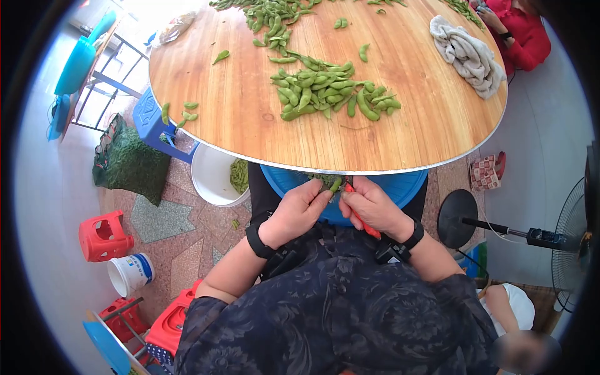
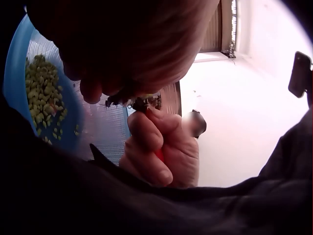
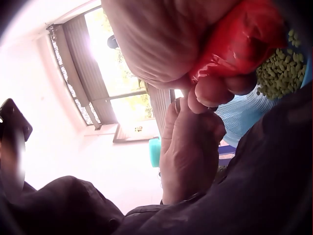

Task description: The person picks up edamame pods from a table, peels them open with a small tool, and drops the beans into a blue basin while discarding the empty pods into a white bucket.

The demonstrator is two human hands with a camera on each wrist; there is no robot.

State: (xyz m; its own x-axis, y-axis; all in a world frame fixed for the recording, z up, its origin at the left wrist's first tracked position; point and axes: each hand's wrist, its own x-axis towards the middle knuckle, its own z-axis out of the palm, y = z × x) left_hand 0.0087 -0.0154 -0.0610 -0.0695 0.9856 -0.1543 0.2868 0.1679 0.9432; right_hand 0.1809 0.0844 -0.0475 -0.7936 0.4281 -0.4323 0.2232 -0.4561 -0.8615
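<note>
In the head view the left hand [image 1: 297, 211] pinches a green pod [image 1: 336, 185] between thumb and fingers, just below the table's near edge. Close beside it, the right hand [image 1: 377, 209] has its fingers curled round a red object [image 1: 367, 227], whose exact kind I cannot tell. The right wrist view shows this red object [image 3: 239, 41], shiny, in the right hand [image 3: 156, 44], with the left hand [image 3: 190, 147] against its fingertips. Green beans [image 2: 43, 90] lie in a blue basin [image 2: 14, 58] in the left wrist view.
Piles of pods [image 1: 322, 87] and a grey cloth [image 1: 467, 55] lie on the round wooden table [image 1: 219, 125]. A white bucket [image 1: 209, 178] holding pods, a green sack [image 1: 131, 165] and a red stool [image 1: 105, 236] stand left. A fan [image 1: 569, 244] stands right.
</note>
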